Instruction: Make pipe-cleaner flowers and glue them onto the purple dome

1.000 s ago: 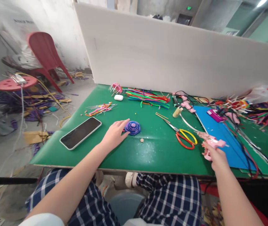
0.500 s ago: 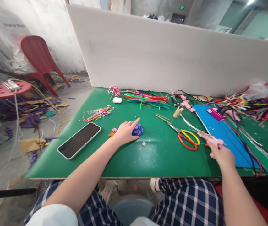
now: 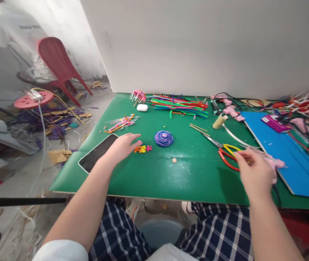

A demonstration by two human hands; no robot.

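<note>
My left hand [image 3: 121, 146] hovers with its fingers apart over the right end of a dark phone [image 3: 96, 154], holding nothing. Small orange, yellow and pink flower shapes [image 3: 142, 149] lie just right of its fingertips. Further right sits a round blue and purple coiled disc [image 3: 163, 139], with a small pale bead [image 3: 174, 160] below it. My right hand [image 3: 253, 168] has its fingertips pinched together near the handles of red and yellow scissors [image 3: 229, 156]; what they hold, if anything, is hidden. Behind it a pink glue gun [image 3: 276, 163] lies partly covered.
Colourful pipe cleaners [image 3: 180, 106] lie at the back beside a white case [image 3: 142, 107]. Thin sticks [image 3: 123, 123] are at the left. A blue board [image 3: 287, 152] carries a purple box [image 3: 276, 123]. A person [image 3: 10, 29] is beyond a red chair [image 3: 53, 54].
My left hand has moved left off the coiled disc, uncovering it and the flower shapes. My right hand has let go of the pink glue gun and is pinched. The view has shifted.
</note>
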